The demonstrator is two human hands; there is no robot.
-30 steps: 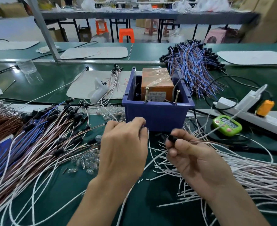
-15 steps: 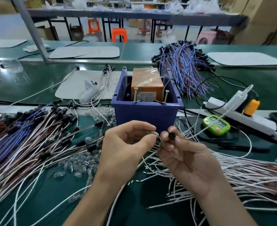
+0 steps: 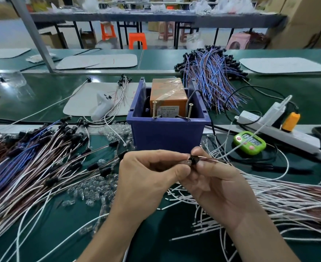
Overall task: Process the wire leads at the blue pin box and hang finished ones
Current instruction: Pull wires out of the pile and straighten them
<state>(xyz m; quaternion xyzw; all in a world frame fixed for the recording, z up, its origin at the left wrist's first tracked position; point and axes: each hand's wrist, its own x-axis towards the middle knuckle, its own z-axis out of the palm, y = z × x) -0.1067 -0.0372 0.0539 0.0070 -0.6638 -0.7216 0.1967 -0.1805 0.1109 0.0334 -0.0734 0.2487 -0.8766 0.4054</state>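
Two hands, closer than before: fingers of the left hand (image 3: 144,180) pinch a clear bulb (image 3: 187,163) against the black socket (image 3: 194,160) clamped by right hand (image 3: 218,188) fingers, blue pin box (image 3: 167,137) just beyond.

One blue pin box (image 3: 167,133) is recorded, with two upright pins (image 3: 154,108) at its front rim and one orange block (image 3: 168,91) inside. One green timer (image 3: 249,142), one white power strip (image 3: 288,133) and one orange plug (image 3: 290,121) are counted. Two hands are noted, the left hand (image 3: 148,178) and the right hand (image 3: 218,182), with one wire lead (image 3: 193,160) pinched between them. The loose leads (image 3: 42,163) on the desk (image 3: 174,242) are too numerous to be counted.
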